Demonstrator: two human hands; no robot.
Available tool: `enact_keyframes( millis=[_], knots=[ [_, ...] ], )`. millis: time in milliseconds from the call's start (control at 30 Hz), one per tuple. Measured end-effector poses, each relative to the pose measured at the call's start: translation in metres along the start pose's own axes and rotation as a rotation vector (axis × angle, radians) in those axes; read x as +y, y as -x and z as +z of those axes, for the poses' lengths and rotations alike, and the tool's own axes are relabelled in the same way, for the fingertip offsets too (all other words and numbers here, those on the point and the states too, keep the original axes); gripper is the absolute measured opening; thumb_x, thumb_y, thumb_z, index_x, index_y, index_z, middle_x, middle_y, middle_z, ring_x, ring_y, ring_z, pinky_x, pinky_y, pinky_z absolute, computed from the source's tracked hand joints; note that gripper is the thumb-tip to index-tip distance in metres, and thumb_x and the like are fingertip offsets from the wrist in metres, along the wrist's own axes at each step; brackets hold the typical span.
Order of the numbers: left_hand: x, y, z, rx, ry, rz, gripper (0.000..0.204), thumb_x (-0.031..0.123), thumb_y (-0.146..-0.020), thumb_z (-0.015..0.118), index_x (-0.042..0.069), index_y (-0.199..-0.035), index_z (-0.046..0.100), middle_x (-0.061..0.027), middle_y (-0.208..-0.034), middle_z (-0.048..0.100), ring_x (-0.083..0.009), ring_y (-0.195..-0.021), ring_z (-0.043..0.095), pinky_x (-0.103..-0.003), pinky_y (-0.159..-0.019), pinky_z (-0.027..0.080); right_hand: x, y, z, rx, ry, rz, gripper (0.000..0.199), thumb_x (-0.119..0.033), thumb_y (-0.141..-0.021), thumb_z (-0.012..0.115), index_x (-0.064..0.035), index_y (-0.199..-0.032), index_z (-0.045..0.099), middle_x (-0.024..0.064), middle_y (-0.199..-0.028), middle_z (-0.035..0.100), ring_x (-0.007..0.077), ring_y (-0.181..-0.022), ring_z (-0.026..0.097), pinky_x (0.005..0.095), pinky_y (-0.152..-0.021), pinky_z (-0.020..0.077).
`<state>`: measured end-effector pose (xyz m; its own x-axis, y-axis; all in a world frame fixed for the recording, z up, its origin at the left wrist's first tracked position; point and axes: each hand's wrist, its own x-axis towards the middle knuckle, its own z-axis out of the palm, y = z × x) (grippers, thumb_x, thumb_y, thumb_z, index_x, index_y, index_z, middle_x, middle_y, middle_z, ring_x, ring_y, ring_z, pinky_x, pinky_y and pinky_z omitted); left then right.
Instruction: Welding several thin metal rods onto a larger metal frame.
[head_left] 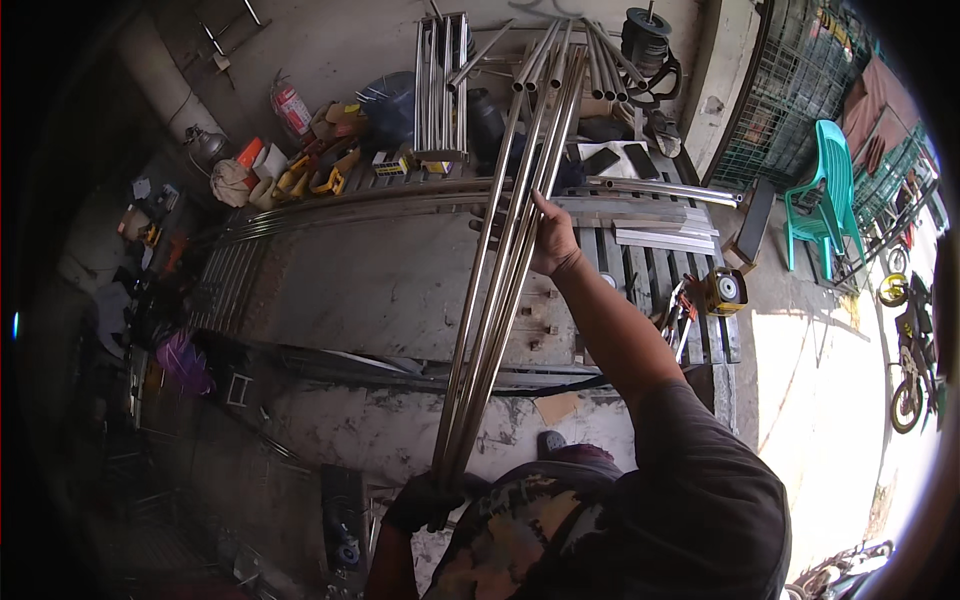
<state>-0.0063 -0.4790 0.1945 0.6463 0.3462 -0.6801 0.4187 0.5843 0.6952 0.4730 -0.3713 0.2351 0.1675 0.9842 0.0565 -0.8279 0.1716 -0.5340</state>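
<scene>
A bundle of long shiny metal tubes (488, 320) slants across the view, from near my body up over the workbench (350, 280). My right hand (553, 238) is bare and wraps around the bundle at about its middle, thumb on top; most of its fingers are behind the tubes. Down at the near ends, my left hand (425, 502), in a dark glove, closes around the same tubes. Its fingers are partly lost in shadow. The far ends overlap other loose tubes (600, 70) at the back, so I cannot tell exactly where the held ones stop.
Metal bars (665, 235) and a tube (670, 190) lie on the bench's right side, near red-handled pliers (682, 310) and a yellow box (725, 290). A rack of tubes (440, 90) and a fire extinguisher (291, 106) stand behind. A green chair (825, 200) is at right.
</scene>
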Motion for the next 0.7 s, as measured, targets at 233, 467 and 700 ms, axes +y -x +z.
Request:
enact_keyframes(
  millis=[233, 467, 700],
  knots=[
    [-0.093, 0.037, -0.049, 0.220, -0.593, 0.230, 0.043, 0.029, -0.081, 0.087, 0.002, -0.112, 0.074, -0.0129, -0.089, 0.075, -0.0207, -0.082, 0.074, -0.038, -0.074, 0.058, 0.056, 0.012, 0.001, -0.068, -0.066, 0.127, 0.056, -0.046, -0.101, 0.062, -0.0011, -0.134, 0.059, 0.0253, -0.146, 0.059, 0.0441, -0.136, 0.057, 0.0568, -0.114, 0.0466],
    [-0.147, 0.097, -0.126, 0.344, -0.644, 0.352, 0.036, 0.041, -0.087, 0.081, 0.006, -0.085, 0.072, -0.0151, -0.082, 0.071, -0.0265, -0.078, 0.070, -0.048, -0.070, 0.054, 0.132, 0.035, 0.019, 0.034, -0.110, 0.251, 0.050, -0.036, -0.100, 0.061, -0.0013, -0.136, 0.057, 0.0219, -0.139, 0.064, 0.0430, -0.130, 0.060, 0.0590, -0.113, 0.0471],
    [-0.174, 0.114, -0.206, 0.294, -0.776, 0.185, 0.040, 0.048, -0.089, 0.077, 0.010, -0.100, 0.077, -0.0212, -0.097, 0.073, -0.0266, -0.090, 0.073, -0.050, -0.080, 0.056, 0.210, 0.014, 0.010, 0.391, -0.037, 0.239, 0.028, -0.031, -0.102, 0.058, -0.0046, -0.110, 0.056, 0.0149, -0.101, 0.069, 0.0362, -0.100, 0.070, 0.0541, -0.090, 0.0559]
  ],
)
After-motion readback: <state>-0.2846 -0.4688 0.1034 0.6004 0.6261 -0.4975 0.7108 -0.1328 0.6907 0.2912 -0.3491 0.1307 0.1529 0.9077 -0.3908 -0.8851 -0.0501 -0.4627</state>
